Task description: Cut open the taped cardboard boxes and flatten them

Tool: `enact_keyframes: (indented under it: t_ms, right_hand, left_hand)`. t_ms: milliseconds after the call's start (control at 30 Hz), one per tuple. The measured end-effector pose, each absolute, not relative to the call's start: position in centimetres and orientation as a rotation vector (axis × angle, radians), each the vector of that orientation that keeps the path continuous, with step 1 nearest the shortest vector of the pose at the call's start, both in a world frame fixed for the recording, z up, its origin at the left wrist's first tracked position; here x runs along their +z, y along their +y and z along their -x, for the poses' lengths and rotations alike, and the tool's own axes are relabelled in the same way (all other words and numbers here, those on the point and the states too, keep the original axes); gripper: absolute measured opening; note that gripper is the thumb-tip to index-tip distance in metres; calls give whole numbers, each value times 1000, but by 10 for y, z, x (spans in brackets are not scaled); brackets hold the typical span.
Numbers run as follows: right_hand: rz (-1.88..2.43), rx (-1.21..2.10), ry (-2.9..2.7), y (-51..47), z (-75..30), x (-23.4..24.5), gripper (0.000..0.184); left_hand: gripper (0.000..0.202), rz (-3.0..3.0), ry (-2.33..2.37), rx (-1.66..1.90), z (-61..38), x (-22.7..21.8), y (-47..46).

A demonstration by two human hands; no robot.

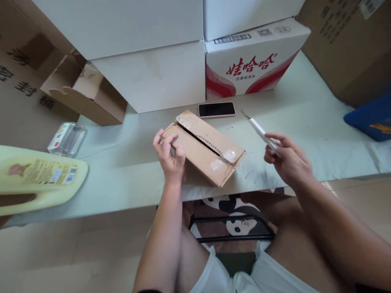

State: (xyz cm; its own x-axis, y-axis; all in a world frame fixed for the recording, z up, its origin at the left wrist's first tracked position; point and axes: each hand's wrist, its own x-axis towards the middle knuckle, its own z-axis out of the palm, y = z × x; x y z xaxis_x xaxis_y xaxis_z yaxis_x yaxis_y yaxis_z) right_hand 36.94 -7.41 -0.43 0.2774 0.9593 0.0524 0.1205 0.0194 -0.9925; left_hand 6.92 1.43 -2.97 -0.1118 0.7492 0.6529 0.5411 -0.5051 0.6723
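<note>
A small brown cardboard box [207,148] lies at a slant on the cloth-covered table. Along its top runs a dark slit between the two flaps, with bits of clear tape at both ends. My left hand [171,156] grips the box's left end, thumb and fingers curled over its edge. To the right of the box, apart from it, my right hand [287,156] is closed around a white-handled craft knife [259,132]. The knife's thin pointed blade is out and angles up and left, toward a phone [217,109] lying face up behind the box.
White cartons [146,77] and a red-and-white water carton [244,67] stand along the back. At left are an open cardboard box [91,91], a clear plastic container [67,139] and a yellow jug [61,183]. A blue object [371,116] sits at right. The table's front edge is near my knees.
</note>
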Motion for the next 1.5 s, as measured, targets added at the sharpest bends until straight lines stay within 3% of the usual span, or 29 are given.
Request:
enact_keyframes:
  t_ms: [100, 367, 1100, 1500]
  right_hand:
    - [1189, 916, -1276, -101, -358, 18, 25]
    - [1338, 497, -1800, -116, -344, 56, 28]
    - [1552, 88, -1829, -127, -334, 69, 26]
    - [1565, 57, -1909, -136, -344, 80, 24]
  left_hand:
    - [42, -1936, 1553, 1663, -78, -30, 11]
    - [35, -1936, 1654, 1759, -97, -32, 10]
    - [40, -1952, 1576, 1728, -94, -28, 11]
    - [31, -1967, 1527, 1694, -97, -30, 13]
